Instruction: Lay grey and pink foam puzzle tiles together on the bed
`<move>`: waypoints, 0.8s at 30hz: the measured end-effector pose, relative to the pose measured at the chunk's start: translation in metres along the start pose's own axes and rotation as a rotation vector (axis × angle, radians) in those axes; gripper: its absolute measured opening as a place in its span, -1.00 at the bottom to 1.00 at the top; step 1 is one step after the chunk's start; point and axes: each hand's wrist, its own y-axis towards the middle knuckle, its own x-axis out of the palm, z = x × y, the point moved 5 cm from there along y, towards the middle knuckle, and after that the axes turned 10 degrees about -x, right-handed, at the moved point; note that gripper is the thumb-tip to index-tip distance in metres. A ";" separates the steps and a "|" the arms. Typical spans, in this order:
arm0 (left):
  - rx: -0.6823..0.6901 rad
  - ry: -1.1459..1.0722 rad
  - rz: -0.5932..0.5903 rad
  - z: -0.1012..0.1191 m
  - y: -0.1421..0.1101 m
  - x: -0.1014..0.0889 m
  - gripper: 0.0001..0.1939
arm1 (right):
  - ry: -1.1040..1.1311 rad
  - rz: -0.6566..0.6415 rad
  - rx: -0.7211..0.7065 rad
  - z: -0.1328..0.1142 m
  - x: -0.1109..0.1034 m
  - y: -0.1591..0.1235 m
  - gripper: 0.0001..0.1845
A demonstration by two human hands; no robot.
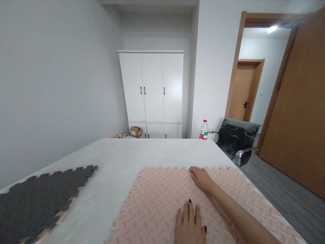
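A pink foam puzzle mat (157, 200) with toothed edges lies flat on the white table (119, 159) in front of me. My left hand (190, 223) rests palm down on the mat near its front, fingers spread. My right hand (201, 178) reaches further out and presses flat on the mat close to its far edge. Neither hand grips anything. A dark grey foam mat (38, 200) lies at the table's left, with a pink layer showing under its edge.
A water bottle (204, 130) with a red cap stands at the table's far right corner. A black office chair (238, 139) sits beside the table on the right. Behind are a white cupboard (152, 91), a cardboard box (135, 131) and an open wooden door (299, 112).
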 end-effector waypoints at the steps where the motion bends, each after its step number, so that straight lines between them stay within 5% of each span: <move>1: -0.006 -0.005 -0.062 0.003 0.000 -0.003 -0.39 | -0.008 -0.005 0.005 -0.001 0.000 0.000 -0.60; 6: 0.001 -0.039 -0.278 0.010 -0.004 -0.030 -0.38 | -0.065 -0.031 0.037 -0.014 0.000 -0.005 -0.52; 12: 0.071 -0.107 -0.301 -0.003 -0.015 -0.062 -0.37 | -0.115 -0.054 0.105 -0.036 0.012 -0.020 -0.45; 15: 0.068 -0.152 -0.194 -0.027 -0.018 -0.087 -0.37 | -0.118 -0.062 0.114 -0.039 0.011 -0.022 -0.45; 19: -0.085 -0.246 0.166 -0.114 -0.014 -0.146 -0.46 | -0.114 -0.088 0.095 -0.040 0.005 -0.021 -0.45; 24: -0.468 -0.004 0.515 -0.307 -0.037 -0.222 -0.48 | -0.124 -0.098 0.031 -0.046 -0.011 -0.033 -0.43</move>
